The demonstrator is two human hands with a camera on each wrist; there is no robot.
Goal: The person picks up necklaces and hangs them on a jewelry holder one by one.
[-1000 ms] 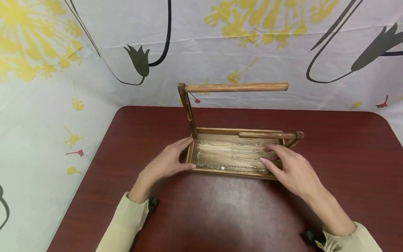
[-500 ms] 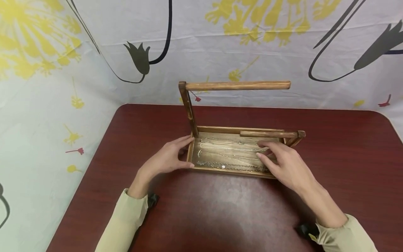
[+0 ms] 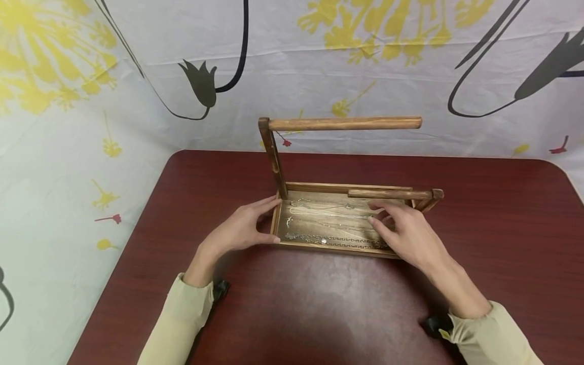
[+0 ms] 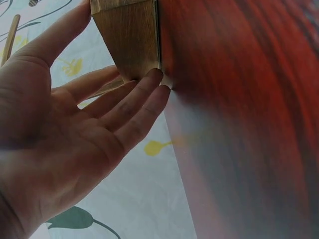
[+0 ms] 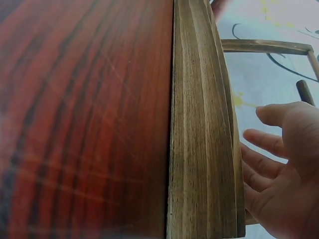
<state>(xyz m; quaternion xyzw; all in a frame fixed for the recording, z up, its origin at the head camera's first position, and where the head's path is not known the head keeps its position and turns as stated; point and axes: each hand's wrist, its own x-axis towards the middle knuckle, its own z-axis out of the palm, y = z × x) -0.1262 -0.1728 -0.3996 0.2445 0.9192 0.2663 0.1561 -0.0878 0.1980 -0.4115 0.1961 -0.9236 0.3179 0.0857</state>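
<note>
A wooden jewelry stand with a shallow tray base sits on the table in the head view. Several thin necklaces and a dark, thicker chain lie lengthwise in the tray. My left hand holds the stand's left end, thumb at the near corner and index finger at the far one; in the left wrist view its fingertips touch the wooden end. My right hand reaches over the tray's right part, thumb and fingertips apart near the necklace ends. Nothing shows between them in the right wrist view. It hides the tray's right end.
A tall left post carries a long upper bar over the stand. On the right, a lower bar crosses just behind the right hand. The dark red table meets a patterned cloth at the back.
My right hand has moved left over the tray, and its fingertips now stand farther in from the right end. The left hand stays at the stand's left end.
</note>
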